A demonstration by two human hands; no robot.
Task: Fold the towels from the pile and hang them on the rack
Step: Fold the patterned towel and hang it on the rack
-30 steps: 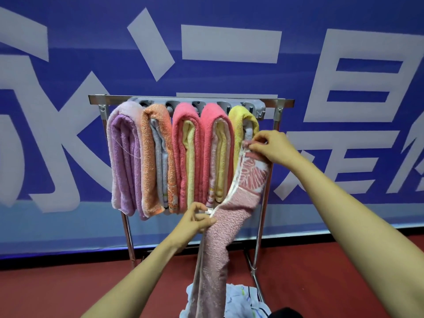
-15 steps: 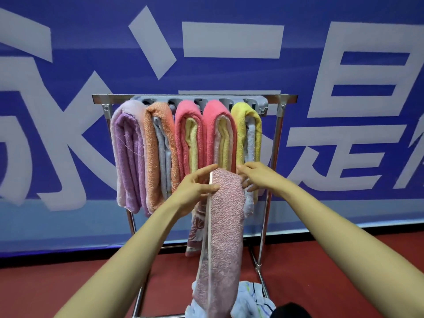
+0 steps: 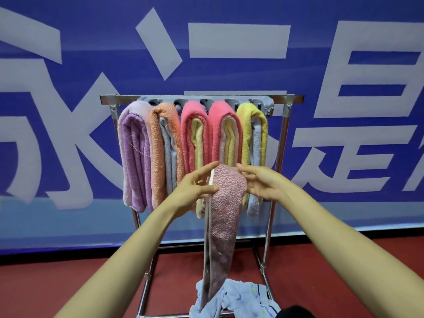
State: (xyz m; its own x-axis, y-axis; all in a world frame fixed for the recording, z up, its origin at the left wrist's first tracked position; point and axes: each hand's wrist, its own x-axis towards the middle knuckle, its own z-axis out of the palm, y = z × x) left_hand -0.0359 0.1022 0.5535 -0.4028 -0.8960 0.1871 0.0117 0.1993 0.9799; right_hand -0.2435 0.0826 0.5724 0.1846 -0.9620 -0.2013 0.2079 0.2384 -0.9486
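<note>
The rack (image 3: 291,99) is almost full: five hung towels (image 3: 195,143) cover the bar, with only a narrow bare part at its 3 o'clock end. The pink towel (image 3: 226,203) hangs folded before them, its tail reaching the pile (image 3: 238,297) on the floor at 6 o'clock. The left hand (image 3: 195,193) pinches its white edge; the right hand (image 3: 263,184), fingers straight, only rests against the fold (no real grip). I think the fold may open, or squeezing it in may drag the yellow towel (image 3: 246,125) off.

Both forearms (image 3: 128,249) bare up to frame edge; L hand (image 3: 193,191) + R hand (image 3: 263,183) bare too. Dark rounded bit (image 3: 296,312) at bottom edge, can't tell if clothing.
</note>
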